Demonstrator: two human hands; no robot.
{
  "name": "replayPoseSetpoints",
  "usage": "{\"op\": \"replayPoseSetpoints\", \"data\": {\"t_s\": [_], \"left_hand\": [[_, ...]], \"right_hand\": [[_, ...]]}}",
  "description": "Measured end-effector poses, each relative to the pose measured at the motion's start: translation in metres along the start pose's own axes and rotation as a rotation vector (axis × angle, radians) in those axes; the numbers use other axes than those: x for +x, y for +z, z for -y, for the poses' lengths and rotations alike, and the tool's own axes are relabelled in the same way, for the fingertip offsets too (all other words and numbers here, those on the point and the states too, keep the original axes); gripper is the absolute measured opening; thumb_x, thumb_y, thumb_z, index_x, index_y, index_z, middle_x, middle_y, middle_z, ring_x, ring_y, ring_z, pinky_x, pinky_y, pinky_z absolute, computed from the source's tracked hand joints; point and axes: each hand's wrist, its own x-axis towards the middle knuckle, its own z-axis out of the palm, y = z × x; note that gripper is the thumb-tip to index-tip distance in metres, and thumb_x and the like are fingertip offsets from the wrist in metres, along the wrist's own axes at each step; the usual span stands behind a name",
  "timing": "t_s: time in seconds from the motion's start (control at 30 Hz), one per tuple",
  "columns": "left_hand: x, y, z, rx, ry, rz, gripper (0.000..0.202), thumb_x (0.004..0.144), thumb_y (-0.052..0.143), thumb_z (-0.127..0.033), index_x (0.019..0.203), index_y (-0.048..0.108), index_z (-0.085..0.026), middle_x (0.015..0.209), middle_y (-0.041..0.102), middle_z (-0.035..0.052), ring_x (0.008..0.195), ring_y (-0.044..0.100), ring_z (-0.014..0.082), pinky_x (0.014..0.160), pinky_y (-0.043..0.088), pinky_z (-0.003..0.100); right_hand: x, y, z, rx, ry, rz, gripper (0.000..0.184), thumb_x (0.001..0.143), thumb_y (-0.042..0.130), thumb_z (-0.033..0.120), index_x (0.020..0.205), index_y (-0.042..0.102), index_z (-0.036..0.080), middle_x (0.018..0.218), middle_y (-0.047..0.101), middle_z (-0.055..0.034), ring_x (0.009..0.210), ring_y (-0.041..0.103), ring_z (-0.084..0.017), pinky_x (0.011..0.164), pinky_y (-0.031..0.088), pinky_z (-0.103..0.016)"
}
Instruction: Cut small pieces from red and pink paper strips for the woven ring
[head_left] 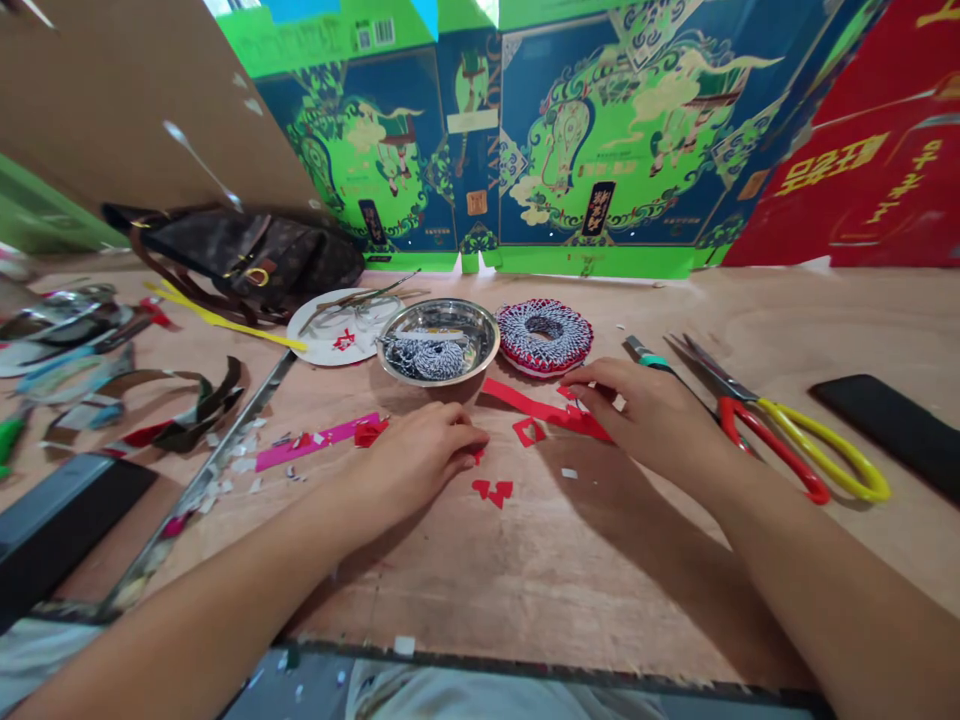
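Note:
Near the middle of the table, my left hand [420,450] has its fingers closed together over a small red cut-out [478,457], partly hidden by the fingertips. Just in front of it lie small red cut-outs [493,493]. My right hand [626,400] is bent over a red strip [517,398], its thumb and fingertips pinched at a small red piece [568,393]. A red square with a hole [529,432] lies between the hands. Behind them stand a metal bowl [491,345] holding patterned yarn-like rings, and a red, white and blue knitted ring [574,345].
To the right lie a utility knife [652,358], red-and-yellow-handled scissors [780,430] and a black phone [892,420]. Left are a magenta strip [319,442], white plate [319,350], brown handbag [262,265] and dark box [75,520]. Printed cardboard [600,130] walls the back.

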Motion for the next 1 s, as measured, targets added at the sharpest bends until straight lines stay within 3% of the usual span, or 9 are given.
{"op": "replayPoseSetpoints", "data": {"t_s": [0.23, 0.43, 0.5, 0.67, 0.83, 1.0], "left_hand": [[0.003, 0.002, -0.002, -0.045, 0.001, 0.007, 0.02, 0.096, 0.056, -0.023, 0.107, 0.073, -0.021, 0.111, 0.068, 0.0081, 0.102, 0.061, 0.0227, 0.087, 0.049, 0.034], [0.004, 0.003, -0.003, -0.06, -0.025, 0.006, 0.012, 0.093, 0.058, -0.02, 0.094, 0.07, -0.02, 0.107, 0.067, 0.0067, 0.103, 0.061, 0.023, 0.088, 0.048, 0.035], [0.004, 0.003, -0.002, -0.055, -0.03, 0.012, 0.01, 0.093, 0.059, -0.019, 0.095, 0.069, -0.02, 0.107, 0.067, 0.0065, 0.104, 0.06, 0.0234, 0.088, 0.048, 0.035], [0.002, 0.002, 0.005, -0.052, 0.006, -0.008, 0.023, 0.095, 0.058, -0.024, 0.116, 0.069, -0.023, 0.112, 0.066, 0.0068, 0.108, 0.059, 0.0238, 0.092, 0.047, 0.036], [0.003, 0.003, 0.006, -0.028, 0.026, 0.004, 0.02, 0.096, 0.056, -0.023, 0.109, 0.072, -0.022, 0.11, 0.065, 0.007, 0.106, 0.059, 0.0238, 0.09, 0.048, 0.036], [0.005, 0.005, 0.003, -0.024, -0.006, 0.013, 0.015, 0.096, 0.055, -0.021, 0.099, 0.069, -0.021, 0.108, 0.064, 0.0073, 0.104, 0.059, 0.0245, 0.088, 0.047, 0.037]], "right_hand": [[-0.002, 0.002, 0.006, 0.008, 0.027, 0.028, 0.021, 0.094, 0.052, 0.02, 0.1, 0.072, 0.02, 0.1, 0.076, -0.0039, 0.083, 0.069, -0.02, 0.067, 0.05, -0.031], [-0.003, 0.001, 0.013, -0.001, -0.033, 0.009, 0.022, 0.095, 0.052, 0.019, 0.102, 0.072, 0.02, 0.099, 0.077, -0.0047, 0.084, 0.07, -0.02, 0.067, 0.051, -0.031], [-0.005, 0.002, 0.013, -0.002, -0.046, 0.005, 0.02, 0.095, 0.053, 0.019, 0.103, 0.072, 0.021, 0.101, 0.076, -0.0044, 0.087, 0.071, -0.02, 0.068, 0.052, -0.03], [-0.006, 0.004, 0.01, -0.012, -0.059, 0.016, 0.02, 0.094, 0.055, 0.018, 0.104, 0.072, 0.021, 0.101, 0.076, -0.0029, 0.087, 0.071, -0.02, 0.065, 0.051, -0.028], [-0.006, 0.003, 0.011, -0.005, -0.054, -0.004, 0.019, 0.094, 0.055, 0.017, 0.103, 0.072, 0.02, 0.101, 0.077, -0.0024, 0.087, 0.071, -0.019, 0.073, 0.052, -0.03], [-0.006, 0.004, 0.015, 0.009, -0.078, -0.029, 0.019, 0.094, 0.054, 0.016, 0.101, 0.072, 0.019, 0.101, 0.077, -0.0032, 0.086, 0.071, -0.018, 0.072, 0.052, -0.028]]}}
